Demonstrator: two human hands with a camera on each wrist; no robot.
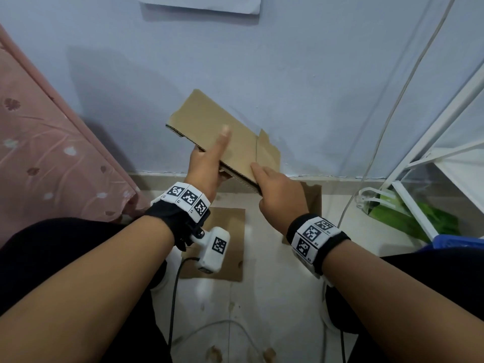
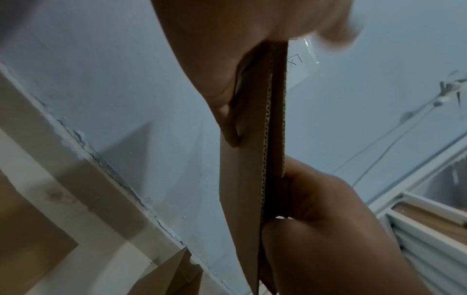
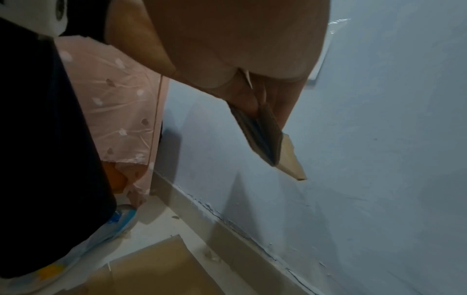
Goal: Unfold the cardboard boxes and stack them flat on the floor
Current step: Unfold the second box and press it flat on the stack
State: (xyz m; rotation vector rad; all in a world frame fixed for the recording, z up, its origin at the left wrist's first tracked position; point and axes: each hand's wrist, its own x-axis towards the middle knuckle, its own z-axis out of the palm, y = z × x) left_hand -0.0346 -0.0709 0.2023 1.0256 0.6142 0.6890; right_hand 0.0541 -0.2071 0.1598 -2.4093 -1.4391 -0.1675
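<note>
Both hands gripped the flattened box [image 1: 214,137], long axis running 10-to-4: left hand [image 1: 207,163] mid-edge, right hand [image 1: 277,189] at the 4 o'clock corner; floor stack [image 1: 227,231] lay at 6 o'clock.

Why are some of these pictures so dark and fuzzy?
Head view: bright and fairly sharp, though the wide lens bends the wall edges. Left wrist view: dim, with the left hand blurred close to the lens. Right wrist view: darkest, the flattened cardboard box soft and shadowed.
</note>
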